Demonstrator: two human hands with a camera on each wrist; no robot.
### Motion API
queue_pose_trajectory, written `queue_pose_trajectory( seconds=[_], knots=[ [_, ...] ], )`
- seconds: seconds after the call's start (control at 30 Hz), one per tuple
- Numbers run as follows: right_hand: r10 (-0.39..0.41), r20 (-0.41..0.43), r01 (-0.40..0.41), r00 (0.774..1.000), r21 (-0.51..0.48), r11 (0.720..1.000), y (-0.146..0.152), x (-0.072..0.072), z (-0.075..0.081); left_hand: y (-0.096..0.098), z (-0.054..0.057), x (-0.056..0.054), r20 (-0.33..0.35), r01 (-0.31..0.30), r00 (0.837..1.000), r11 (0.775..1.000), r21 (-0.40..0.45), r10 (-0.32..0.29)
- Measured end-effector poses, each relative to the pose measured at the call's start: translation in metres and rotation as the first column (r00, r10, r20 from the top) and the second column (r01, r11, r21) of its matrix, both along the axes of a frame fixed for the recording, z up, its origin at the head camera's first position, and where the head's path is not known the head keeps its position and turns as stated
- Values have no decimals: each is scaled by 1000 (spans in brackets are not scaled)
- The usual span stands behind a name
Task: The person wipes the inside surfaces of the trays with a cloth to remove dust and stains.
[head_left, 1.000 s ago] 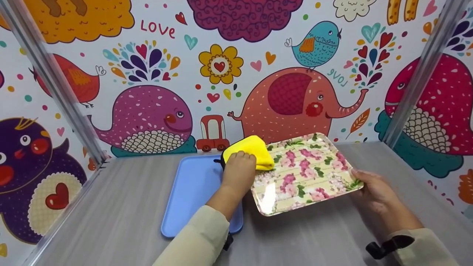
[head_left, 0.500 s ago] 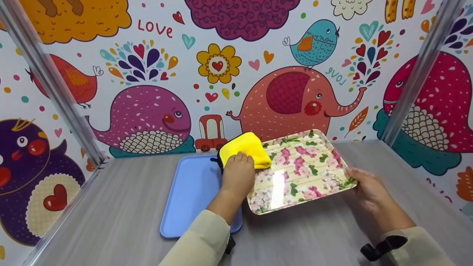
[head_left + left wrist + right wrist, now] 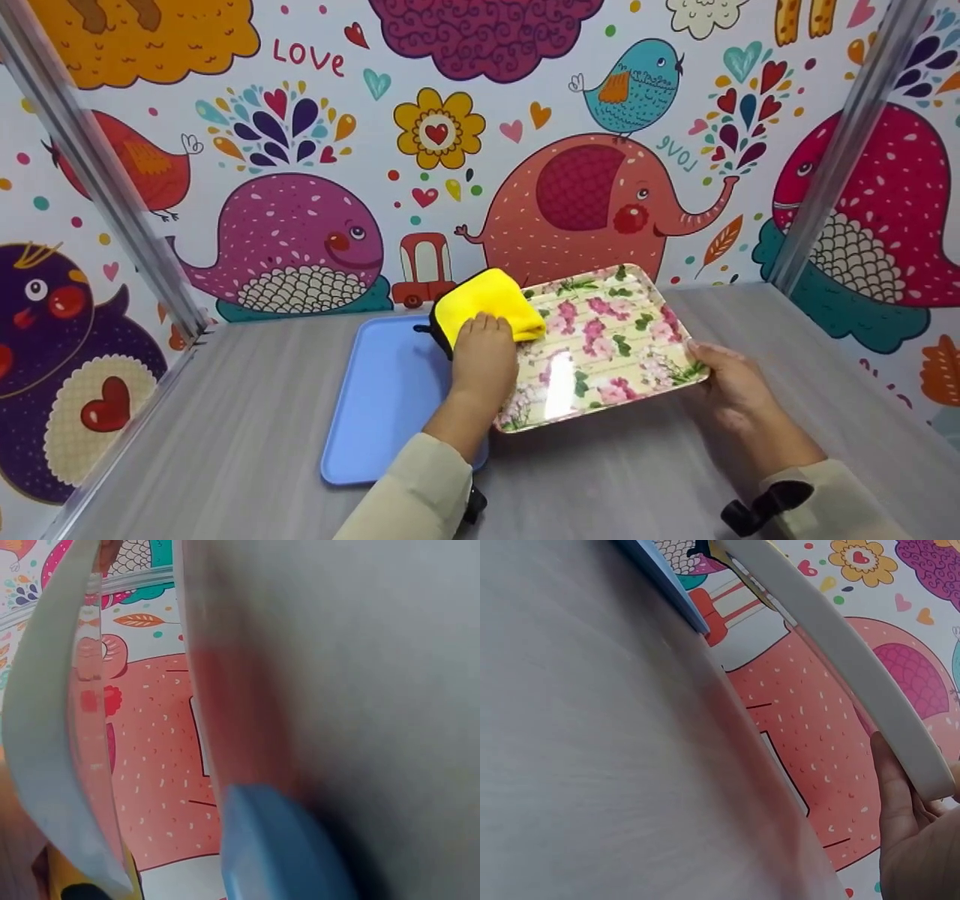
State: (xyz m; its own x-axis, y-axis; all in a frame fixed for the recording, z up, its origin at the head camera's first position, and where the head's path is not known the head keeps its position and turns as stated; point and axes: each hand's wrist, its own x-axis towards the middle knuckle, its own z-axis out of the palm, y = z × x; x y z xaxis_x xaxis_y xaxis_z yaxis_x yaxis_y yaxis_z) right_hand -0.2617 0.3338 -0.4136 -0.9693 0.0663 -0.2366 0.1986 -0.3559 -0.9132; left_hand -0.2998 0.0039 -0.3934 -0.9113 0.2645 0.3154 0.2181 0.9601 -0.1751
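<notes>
In the head view my left hand (image 3: 486, 367) grips a folded yellow cloth (image 3: 484, 296) with dark edging, pressed against the left side of a floral tray (image 3: 592, 337). My right hand (image 3: 742, 390) holds that tray by its near right corner, thumb on the rim. Pink flowers cover the tray's face, which is raised off the table and tilted. From the right wrist the tray's pale underside (image 3: 840, 645) shows, with fingers (image 3: 892, 787) beneath it. In the left wrist view only part of the hand (image 3: 19, 840) appears, beside the yellow cloth (image 3: 60, 874).
A blue tray (image 3: 382, 397) lies flat on the grey table (image 3: 247, 420), left of the floral tray and partly under the left arm. Patterned wall panels (image 3: 442, 60) close off the back and sides, joined by metal corner posts (image 3: 829, 172).
The floral tray and right hand have shifted slightly left. The left hand stays on the cloth at the tray's left side. The head view has also drifted a little.
</notes>
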Motion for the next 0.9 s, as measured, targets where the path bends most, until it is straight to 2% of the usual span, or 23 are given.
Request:
queue_pose_trajectory(
  seconds=[0.2,0.5,0.73,0.9],
  knots=[
    [15,-48,-15,999,-3,1000,-6,1,-1,4,-1,3,-34,-3,999,998,63,6],
    [35,-67,-31,997,54,998,-11,2,-2,15,-2,2,-68,-18,997,996,86,24],
    [44,-84,-41,996,45,998,-19,2,-2,27,6,0,3,-38,999,995,92,38],
    [27,-86,-21,996,76,997,-26,3,-3,34,8,1,40,-25,999,991,132,20]
  ],
)
